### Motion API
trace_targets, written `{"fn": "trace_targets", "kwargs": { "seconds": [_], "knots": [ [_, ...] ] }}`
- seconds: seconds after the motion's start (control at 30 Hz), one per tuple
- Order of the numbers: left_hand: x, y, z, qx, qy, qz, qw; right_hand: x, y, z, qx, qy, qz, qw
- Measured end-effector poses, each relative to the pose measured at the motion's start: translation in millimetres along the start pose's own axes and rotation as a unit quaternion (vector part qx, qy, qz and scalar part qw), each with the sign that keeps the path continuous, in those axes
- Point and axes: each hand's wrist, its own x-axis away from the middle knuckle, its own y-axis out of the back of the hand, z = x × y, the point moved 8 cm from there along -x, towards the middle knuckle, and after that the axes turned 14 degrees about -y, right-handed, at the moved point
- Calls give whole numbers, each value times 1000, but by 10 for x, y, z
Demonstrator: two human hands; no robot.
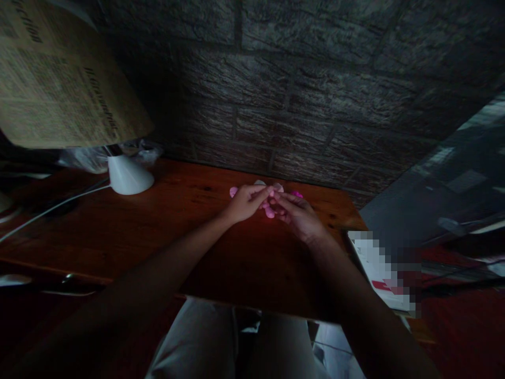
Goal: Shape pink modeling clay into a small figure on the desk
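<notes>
My left hand (pixel 244 202) and my right hand (pixel 303 217) meet above the wooden table, both closed in a pinch. Between their fingertips is a small pink lump (pixel 272 192), soft-looking like modelling clay; its exact shape is too small to tell. Around the hands lie a pink lump (pixel 233 192) on the left, a whitish one (pixel 259 182) and a pale pink one (pixel 278 187) behind, and a magenta one (pixel 297 194) at the right. Another pink lump (pixel 269 211) shows just below the fingers, partly hidden by them.
A lamp with a white base (pixel 130 176) and newsprint-patterned shade (pixel 71 79) stands at the left, its cable (pixel 55 204) running across the wooden table (pixel 189 210). A stone-patterned wall (pixel 256 89) rises behind. A white box-like item (pixel 379 273), partly blurred out, lies at the right edge.
</notes>
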Motion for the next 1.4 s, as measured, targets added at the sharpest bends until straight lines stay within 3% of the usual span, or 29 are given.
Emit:
{"fn": "trace_targets", "kwargs": {
  "seconds": [0.2, 0.4, 0.6, 0.8, 1.17, 1.4],
  "knots": [
    [27, -93, 44, 72, 2, 31, 997, -2, -9, -2, -10, 15, 27, 999],
    [27, -94, 85, 112, 38, 26, 993, -15, -67, -37, -38, -17, 68, 997],
    [0, -15, 91, 138, 65, -45, 987, 12, -50, 3, -34, -11, 42, 999],
    [6, -9, 74, 151, 83, -67, 983, 56, -68, 58, -26, 10, 39, 999],
    [42, -96, 170, 279, 126, -54, 951, 68, -78, 79, -40, 12, 31, 999],
    [37, -114, 153, 279, 118, -39, 952, 55, -119, 29, -36, 2, 51, 998]
  ]
}}
